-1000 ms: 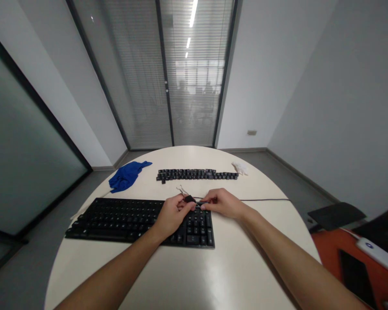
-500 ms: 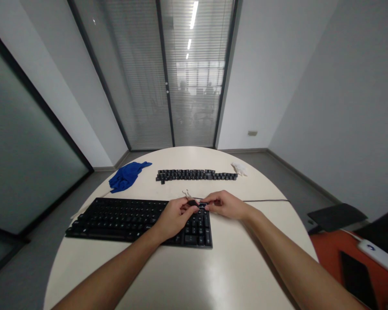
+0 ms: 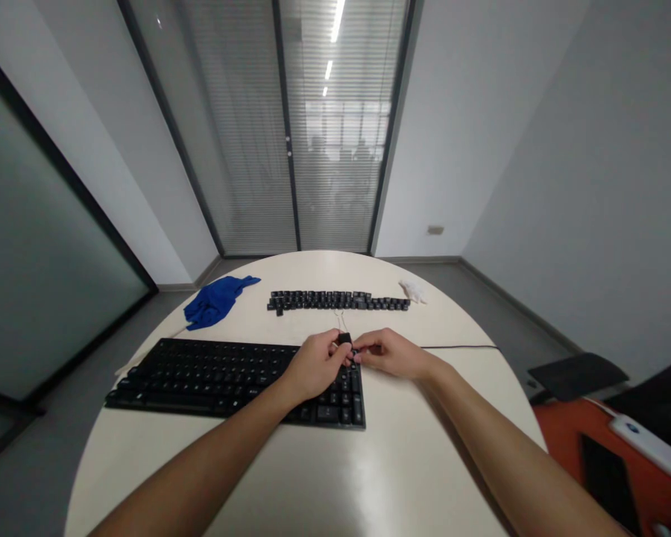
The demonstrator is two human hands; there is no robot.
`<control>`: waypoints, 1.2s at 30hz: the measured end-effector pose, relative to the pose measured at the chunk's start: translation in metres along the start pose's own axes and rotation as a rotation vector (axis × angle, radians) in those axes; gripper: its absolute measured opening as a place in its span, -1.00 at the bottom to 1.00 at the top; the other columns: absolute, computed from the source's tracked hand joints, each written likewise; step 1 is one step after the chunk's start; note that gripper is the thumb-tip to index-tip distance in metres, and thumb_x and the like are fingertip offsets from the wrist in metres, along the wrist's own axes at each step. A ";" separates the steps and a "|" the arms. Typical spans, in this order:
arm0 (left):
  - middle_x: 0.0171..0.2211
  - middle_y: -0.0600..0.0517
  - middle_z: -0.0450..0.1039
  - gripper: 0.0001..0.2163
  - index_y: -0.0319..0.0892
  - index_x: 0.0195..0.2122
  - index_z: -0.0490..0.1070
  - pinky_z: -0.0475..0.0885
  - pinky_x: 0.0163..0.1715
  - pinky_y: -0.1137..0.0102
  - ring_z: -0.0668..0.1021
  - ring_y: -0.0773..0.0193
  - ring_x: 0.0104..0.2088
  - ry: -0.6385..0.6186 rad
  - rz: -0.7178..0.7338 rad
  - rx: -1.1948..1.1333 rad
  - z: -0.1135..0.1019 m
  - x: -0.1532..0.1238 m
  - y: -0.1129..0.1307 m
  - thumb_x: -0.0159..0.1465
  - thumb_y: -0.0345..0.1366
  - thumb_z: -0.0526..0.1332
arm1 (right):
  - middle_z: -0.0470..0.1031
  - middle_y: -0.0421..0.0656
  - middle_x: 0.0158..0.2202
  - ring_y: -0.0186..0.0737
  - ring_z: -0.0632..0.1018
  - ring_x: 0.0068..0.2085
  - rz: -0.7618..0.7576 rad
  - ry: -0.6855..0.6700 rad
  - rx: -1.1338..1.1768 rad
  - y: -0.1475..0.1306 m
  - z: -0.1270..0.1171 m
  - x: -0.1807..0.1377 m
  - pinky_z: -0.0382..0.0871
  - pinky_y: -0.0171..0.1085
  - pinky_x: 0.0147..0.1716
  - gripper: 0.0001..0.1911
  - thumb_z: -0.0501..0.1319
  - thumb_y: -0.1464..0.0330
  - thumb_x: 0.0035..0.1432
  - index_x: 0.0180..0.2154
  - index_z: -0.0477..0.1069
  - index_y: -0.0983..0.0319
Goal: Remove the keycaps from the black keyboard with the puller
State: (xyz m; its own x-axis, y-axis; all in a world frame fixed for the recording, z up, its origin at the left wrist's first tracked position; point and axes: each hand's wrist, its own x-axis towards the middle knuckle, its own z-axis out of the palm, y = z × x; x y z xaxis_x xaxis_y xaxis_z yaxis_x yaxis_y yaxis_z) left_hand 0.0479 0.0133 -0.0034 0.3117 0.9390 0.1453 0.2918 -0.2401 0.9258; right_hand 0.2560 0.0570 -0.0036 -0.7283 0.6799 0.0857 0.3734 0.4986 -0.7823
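Observation:
The black keyboard [image 3: 212, 369] lies across the left and middle of the table. My left hand [image 3: 312, 367] is over its right end, closed on a keycap puller [image 3: 344, 338] with a black handle and thin wire prongs that point away from me. Right beside it, my right hand [image 3: 390, 353] has thumb and fingers pinched at the keyboard's upper right corner. Whatever sits between those fingertips is too small to make out. The fingertips of both hands nearly meet.
Behind the keyboard lie rows of loose black keycaps [image 3: 335, 300]. A blue cloth [image 3: 215, 302] is at the back left, a crumpled white item [image 3: 414, 291] at the back right. A black cable [image 3: 458, 347] runs rightward. An orange chair [image 3: 564, 432] holds a phone and a white power strip.
My left hand has turned the keycap puller, so its prongs now point more straight away from me and its handle stands closer to the right fingertips. My right hand has hardly moved.

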 end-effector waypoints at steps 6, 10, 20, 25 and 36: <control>-0.41 -0.02 0.53 -0.81 -0.20 -0.31 0.39 0.44 -0.40 0.42 0.59 0.24 -0.39 0.002 -0.024 -0.052 0.001 0.002 -0.008 0.33 -0.19 0.13 | 0.62 -0.10 -0.25 -0.21 0.52 -0.29 0.007 -0.009 -0.015 -0.002 -0.001 -0.001 0.36 -0.29 -0.27 -0.64 0.17 0.18 0.26 -0.09 0.58 0.27; -0.43 0.01 0.53 -0.84 -0.20 -0.18 0.42 0.44 -0.36 0.42 0.60 0.24 -0.38 0.011 0.005 -0.023 0.004 0.004 -0.009 0.30 -0.24 0.18 | 0.62 -0.11 -0.28 -0.23 0.50 -0.32 -0.013 -0.019 -0.015 -0.003 -0.001 0.000 0.33 -0.31 -0.31 -0.65 0.16 0.18 0.27 -0.15 0.59 0.28; -0.36 -0.03 0.54 -0.79 -0.26 -0.10 0.37 0.47 -0.30 0.38 0.58 0.28 -0.40 -0.056 -0.006 -0.152 0.003 0.007 -0.005 0.28 -0.30 0.19 | 0.60 -0.12 -0.29 -0.24 0.48 -0.34 0.001 -0.026 -0.014 -0.006 -0.002 -0.001 0.32 -0.32 -0.33 -0.63 0.16 0.14 0.26 -0.18 0.59 0.28; -0.36 -0.02 0.55 -0.82 -0.25 -0.15 0.41 0.45 -0.27 0.39 0.58 0.27 -0.37 -0.075 0.030 -0.178 0.002 0.005 -0.002 0.29 -0.27 0.20 | 0.60 -0.13 -0.32 -0.22 0.49 -0.32 0.001 -0.028 -0.004 -0.007 -0.002 0.000 0.34 -0.31 -0.30 -0.58 0.17 0.09 0.24 -0.21 0.59 0.29; -0.38 0.03 0.55 -0.82 -0.18 -0.13 0.46 0.41 -0.31 0.42 0.57 0.25 -0.34 -0.103 0.070 -0.001 0.000 -0.002 0.005 0.27 -0.29 0.19 | 0.60 -0.15 -0.32 -0.23 0.50 -0.32 -0.020 -0.040 0.057 -0.006 -0.001 -0.002 0.33 -0.33 -0.30 -0.63 0.17 0.14 0.26 -0.23 0.58 0.29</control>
State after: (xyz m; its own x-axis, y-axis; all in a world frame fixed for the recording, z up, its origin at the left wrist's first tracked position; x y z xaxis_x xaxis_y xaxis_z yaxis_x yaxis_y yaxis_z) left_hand 0.0486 0.0099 0.0013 0.4228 0.8896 0.1730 0.2654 -0.3041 0.9149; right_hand 0.2558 0.0535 0.0011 -0.7584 0.6471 0.0777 0.3259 0.4798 -0.8146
